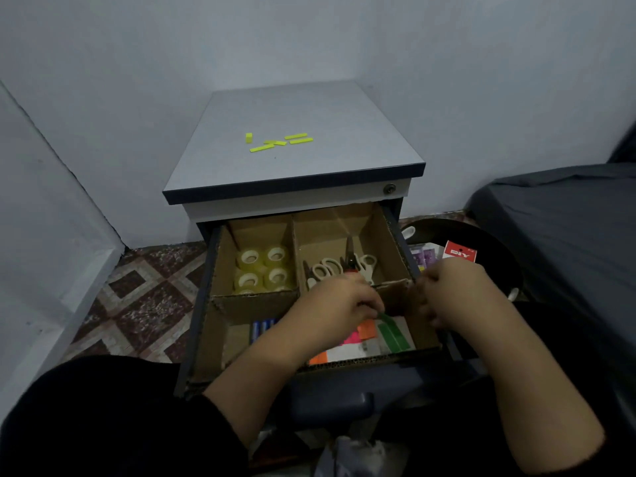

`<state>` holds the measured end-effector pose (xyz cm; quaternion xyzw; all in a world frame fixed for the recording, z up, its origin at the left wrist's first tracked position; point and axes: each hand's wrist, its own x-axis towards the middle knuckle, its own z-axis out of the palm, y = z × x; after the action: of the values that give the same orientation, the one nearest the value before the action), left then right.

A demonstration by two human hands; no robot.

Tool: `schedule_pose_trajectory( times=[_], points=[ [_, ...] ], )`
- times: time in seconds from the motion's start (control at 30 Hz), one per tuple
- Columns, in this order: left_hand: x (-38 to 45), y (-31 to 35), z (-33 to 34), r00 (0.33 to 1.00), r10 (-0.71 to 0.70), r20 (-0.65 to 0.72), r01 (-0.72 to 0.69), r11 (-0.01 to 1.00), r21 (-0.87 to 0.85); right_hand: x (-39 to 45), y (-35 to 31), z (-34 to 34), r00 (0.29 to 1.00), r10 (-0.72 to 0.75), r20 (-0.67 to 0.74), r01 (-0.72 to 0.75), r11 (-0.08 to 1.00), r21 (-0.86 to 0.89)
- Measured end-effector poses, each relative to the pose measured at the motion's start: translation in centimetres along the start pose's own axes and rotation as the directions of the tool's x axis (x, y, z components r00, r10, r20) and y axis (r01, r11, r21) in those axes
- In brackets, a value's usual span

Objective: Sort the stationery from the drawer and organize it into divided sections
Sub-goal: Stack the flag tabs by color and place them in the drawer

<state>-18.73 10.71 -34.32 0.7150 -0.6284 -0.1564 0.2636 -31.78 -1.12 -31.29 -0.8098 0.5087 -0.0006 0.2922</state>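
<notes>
Sorting under way: left hand [339,304] pinches a green sticky strip [384,317] over the drawer's [206,270] front-right section, right hand [454,294] curled, grip indeterminate; next, seat it beside the flags [364,330].

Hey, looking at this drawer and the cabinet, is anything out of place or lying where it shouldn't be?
Yes: the yellow strips lie scattered loose on the cabinet top, outside the drawer's cardboard dividers. The tape rolls and scissors sit sorted in separate sections.
</notes>
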Motion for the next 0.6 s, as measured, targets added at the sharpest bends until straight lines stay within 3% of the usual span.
schedule_pose_trajectory(
  times=[0.13,0.23,0.43,0.6],
  points=[
    [2.6,0.8,2.8,0.959,0.031,0.280,-0.110,0.956,0.270,-0.1,1.1,-0.2,0.994,-0.080,-0.080,0.089,0.990,0.112],
    [3.7,0.6,4.0,0.925,-0.002,0.380,-0.136,0.932,0.336,0.1,1.2,-0.3,0.994,-0.086,-0.072,0.094,0.989,0.112],
    [4.2,0.1,4.2,0.922,-0.058,0.383,-0.067,0.950,0.305,0.7,1.6,-0.1,0.992,-0.107,-0.061,0.112,0.989,0.097],
    [2.2,-0.1,1.6,0.971,-0.017,0.237,-0.036,0.975,0.220,1.4,0.2,0.0,0.991,0.016,0.130,-0.002,0.994,-0.111]
  ],
)
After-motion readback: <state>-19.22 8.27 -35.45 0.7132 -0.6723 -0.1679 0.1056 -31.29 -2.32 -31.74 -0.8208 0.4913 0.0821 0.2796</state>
